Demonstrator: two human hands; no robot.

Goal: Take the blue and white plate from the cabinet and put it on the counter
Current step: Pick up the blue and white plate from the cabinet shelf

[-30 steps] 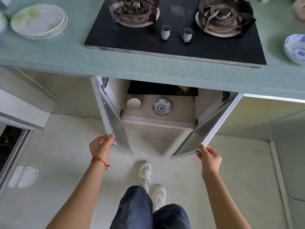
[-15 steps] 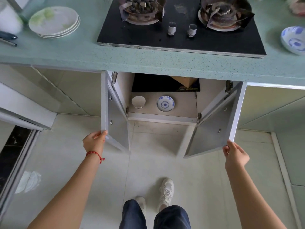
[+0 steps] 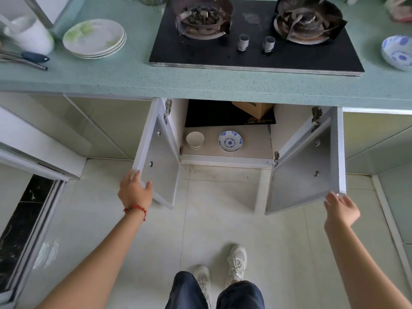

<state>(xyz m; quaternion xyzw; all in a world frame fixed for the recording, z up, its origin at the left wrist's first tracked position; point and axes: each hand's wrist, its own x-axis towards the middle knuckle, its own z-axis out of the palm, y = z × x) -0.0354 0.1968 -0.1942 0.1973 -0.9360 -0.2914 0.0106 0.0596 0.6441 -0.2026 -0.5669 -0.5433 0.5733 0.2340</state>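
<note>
The blue and white plate (image 3: 230,141) lies flat on the floor of the open cabinet (image 3: 227,160) under the stove, right of centre. Both doors stand wide open. My left hand (image 3: 134,190) pinches the lower corner of the left door (image 3: 159,161), thumb on its inner face. My right hand (image 3: 341,209) sits just below the lower corner of the right door (image 3: 305,166), fingers spread and only the fingertips near the edge. Both hands are well away from the plate. The speckled green counter (image 3: 200,83) runs across above the cabinet.
A small white dish stack (image 3: 195,140) sits left of the plate, a cardboard box (image 3: 254,109) behind. On the counter: gas stove (image 3: 256,52), stacked pale plates (image 3: 94,37), white jug (image 3: 29,34), blue and white bowl (image 3: 399,52). My feet (image 3: 236,264) stand on the tiled floor.
Both doors have swung wider open, each hand moving outward with its door. My right hand has loosened from the right door's edge. The view has pulled back from the cabinet.
</note>
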